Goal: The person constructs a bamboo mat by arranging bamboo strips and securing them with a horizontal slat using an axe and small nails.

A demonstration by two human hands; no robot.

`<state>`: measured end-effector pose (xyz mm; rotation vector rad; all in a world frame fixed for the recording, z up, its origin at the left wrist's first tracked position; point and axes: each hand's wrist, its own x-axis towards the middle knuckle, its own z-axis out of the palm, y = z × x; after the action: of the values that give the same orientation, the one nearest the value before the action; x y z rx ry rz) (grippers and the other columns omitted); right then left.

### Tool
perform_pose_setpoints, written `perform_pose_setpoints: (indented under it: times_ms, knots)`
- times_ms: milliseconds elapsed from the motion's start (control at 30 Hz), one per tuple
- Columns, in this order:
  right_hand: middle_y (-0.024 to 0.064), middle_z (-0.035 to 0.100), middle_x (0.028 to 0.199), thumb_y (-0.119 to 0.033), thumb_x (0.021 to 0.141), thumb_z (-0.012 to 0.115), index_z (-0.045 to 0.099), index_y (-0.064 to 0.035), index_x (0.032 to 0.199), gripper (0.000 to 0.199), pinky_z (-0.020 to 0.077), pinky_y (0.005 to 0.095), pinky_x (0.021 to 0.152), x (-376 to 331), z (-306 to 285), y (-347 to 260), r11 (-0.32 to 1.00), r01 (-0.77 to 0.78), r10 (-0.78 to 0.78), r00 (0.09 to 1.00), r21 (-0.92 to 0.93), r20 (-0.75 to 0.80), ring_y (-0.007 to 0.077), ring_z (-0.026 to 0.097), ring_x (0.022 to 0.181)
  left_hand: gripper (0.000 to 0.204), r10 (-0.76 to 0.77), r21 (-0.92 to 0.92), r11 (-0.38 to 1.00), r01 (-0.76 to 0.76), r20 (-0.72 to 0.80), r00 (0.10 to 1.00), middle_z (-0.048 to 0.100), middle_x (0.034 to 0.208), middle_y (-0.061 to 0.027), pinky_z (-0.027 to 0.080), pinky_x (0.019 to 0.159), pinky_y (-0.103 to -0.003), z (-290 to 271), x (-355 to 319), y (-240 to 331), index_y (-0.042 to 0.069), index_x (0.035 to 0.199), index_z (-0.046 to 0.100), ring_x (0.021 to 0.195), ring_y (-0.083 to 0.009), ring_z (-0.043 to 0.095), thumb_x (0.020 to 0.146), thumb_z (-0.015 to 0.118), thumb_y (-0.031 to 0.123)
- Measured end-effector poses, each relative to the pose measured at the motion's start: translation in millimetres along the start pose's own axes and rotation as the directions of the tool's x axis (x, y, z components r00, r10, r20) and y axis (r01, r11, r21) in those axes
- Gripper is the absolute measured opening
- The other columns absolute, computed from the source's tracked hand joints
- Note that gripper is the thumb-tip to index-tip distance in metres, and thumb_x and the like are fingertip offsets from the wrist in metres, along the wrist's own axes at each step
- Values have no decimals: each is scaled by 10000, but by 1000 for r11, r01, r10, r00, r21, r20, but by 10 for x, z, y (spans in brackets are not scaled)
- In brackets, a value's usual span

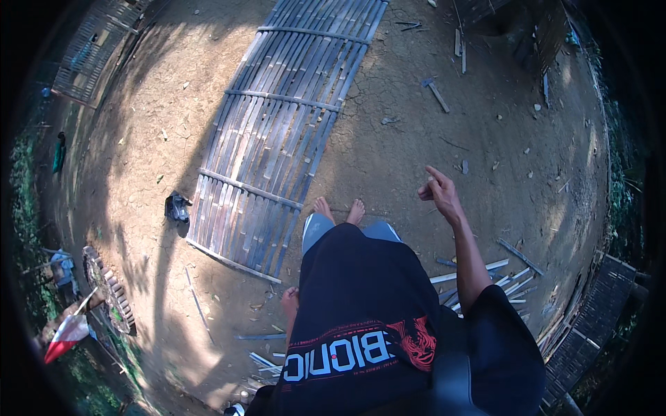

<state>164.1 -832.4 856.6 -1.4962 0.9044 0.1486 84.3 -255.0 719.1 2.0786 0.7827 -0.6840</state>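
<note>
My right hand [441,193] is held out in front at the right, above the bare ground. Its index finger stretches forward while the other fingers curl, and nothing is in it. Low beside my body is my left hand [290,299], partly covered by my dark shirt [368,277]; its fingers are too small and hidden to read. Ahead and to the left lies a long bamboo slat panel [267,132] with several crosspieces, apart from both hands. Beyond my right hand, a tool with a wooden handle and a dark head [436,94] rests on the dirt.
Cut bamboo strips [510,277] lie scattered to my right, and more strips [263,360] lie at lower left. A dark bag-like bundle [177,207] sits by the panel's left edge. Bamboo structures [590,326] stand at the right. A red and white object [67,338] is at far left.
</note>
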Motion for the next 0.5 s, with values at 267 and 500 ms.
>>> perform_pose_setpoints:
  times_ms: [267,500]
  knots:
    - [300,591,1218,-52,936,539,623,-83,1246,322,549,417,874,-627,-29,-2803,537,635,-828,524,556,200,326,651,1032,84,-76,-50,995,85,170,983,650,824,-42,515,656,-271,888,228,1982,25,966,628,750,-134,635,899,609,71]
    - [298,577,1029,-197,973,507,692,-107,1125,256,513,346,630,115,-37,-3860,166,450,-953,301,877,26,324,643,769,108,-89,-235,961,147,238,967,668,913,-57,529,676,-252,1813,1064,3073,32,1034,614,781,-122,653,942,607,88]
